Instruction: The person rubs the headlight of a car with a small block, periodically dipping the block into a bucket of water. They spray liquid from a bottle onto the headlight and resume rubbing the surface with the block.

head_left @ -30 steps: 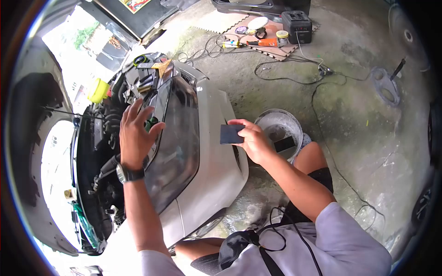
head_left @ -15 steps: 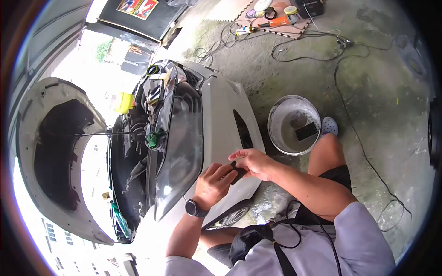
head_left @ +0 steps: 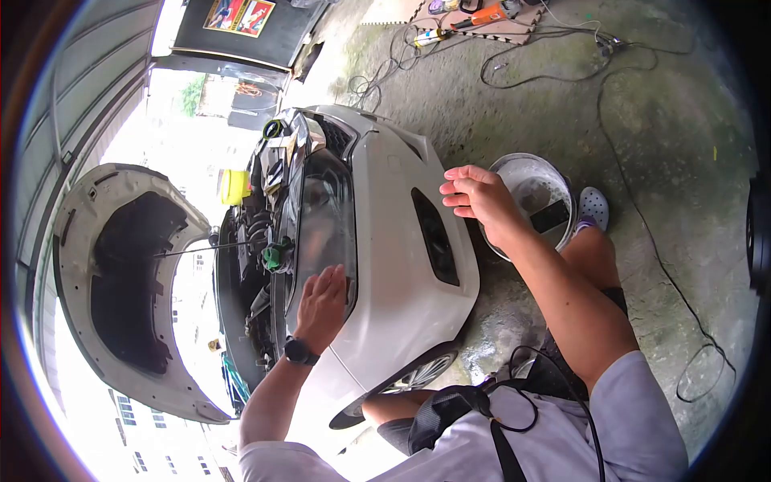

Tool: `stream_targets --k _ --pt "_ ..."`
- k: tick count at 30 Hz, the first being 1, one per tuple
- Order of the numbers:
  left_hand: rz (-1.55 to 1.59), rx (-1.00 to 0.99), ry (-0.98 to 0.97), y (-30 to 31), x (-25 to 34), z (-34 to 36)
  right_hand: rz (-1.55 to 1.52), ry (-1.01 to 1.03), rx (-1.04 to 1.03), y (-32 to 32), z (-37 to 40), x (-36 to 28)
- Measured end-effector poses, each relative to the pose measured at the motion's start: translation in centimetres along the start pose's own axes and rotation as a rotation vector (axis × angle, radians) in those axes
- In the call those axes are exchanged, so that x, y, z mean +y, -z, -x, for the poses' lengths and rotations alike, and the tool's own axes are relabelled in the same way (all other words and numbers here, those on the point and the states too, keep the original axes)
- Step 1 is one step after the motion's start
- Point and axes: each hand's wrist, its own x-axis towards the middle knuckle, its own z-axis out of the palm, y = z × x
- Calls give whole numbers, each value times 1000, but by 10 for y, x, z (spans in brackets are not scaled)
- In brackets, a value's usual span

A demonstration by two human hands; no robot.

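Nearest the camera, a watch (head_left: 299, 351) is being worn on the left wrist; the left hand (head_left: 321, 301) is being laid flat, fingers extended, on the lower end of the headlight (head_left: 325, 217), probably so that the palm follows the curve of the lens; whether anything is being gripped under that palm cannot be told. The headlight itself is being carried at the front corner of the car, between the open engine bay with its green cap (head_left: 275, 257) and the white bumper (head_left: 393, 241). Beyond the bumper's outer edge, the right hand (head_left: 475, 197) is being held in the air, empty, fingers loosely spread, seemingly kept clear of the paint. Just behind it a bucket (head_left: 534, 201) is being kept on the floor within reach, a dark block (head_left: 554, 215) lying inside. The hood (head_left: 120, 281) is being held up at the left, likely on a thin rod. Farther off, cables (head_left: 562, 76) are being trailed across the floor towards a mat (head_left: 474, 16) at its far edge.
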Motion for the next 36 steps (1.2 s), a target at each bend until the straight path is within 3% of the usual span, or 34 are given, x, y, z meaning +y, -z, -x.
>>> stream_targets --k 6,10,17,19,23,29,36 --pt "24 -131 90 -17 -16 -31 4 -23 -1 -1 -11 6" --pt "75 -175 -13 -14 -6 -5 5 -19 6 -2 -8 2" --pt "73 -99 -34 -22 -33 -38 13 -17 19 -8 -21 7" --pt "73 -82 73 -28 -43 -57 27 -23 22 -10 -21 10" --pt "201 -163 84 -19 -37 -40 31 -22 21 -7 -18 11" --pt "3 -142 23 -15 -11 -10 19 -12 38 -8 -20 8" --pt "-12 -80 69 -52 -40 -82 13 -24 70 -4 -19 12"
